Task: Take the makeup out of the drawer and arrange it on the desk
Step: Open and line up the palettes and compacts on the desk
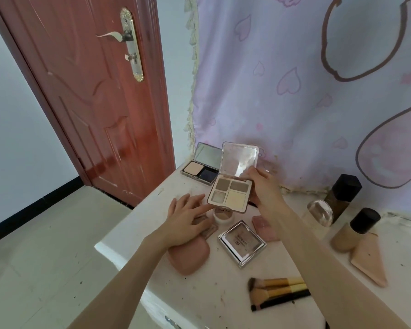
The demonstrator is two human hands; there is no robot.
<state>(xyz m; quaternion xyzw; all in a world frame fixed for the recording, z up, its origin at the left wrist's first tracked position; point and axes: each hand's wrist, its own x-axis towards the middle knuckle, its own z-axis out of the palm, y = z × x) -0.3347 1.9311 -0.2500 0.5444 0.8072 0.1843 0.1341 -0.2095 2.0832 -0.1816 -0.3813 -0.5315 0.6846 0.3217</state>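
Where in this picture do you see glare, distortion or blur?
Head view: glare whitens the mirror of the open four-pan palette that the right hand grips; wide-angle distortion leans the red-brown door; the gold-handled makeup brushes look slightly soft.

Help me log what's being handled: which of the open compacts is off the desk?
The four-pan palette, pinched by the right hand, is lifted. The other open compact, with one pale and one dark pan, sits at the desk's back corner.
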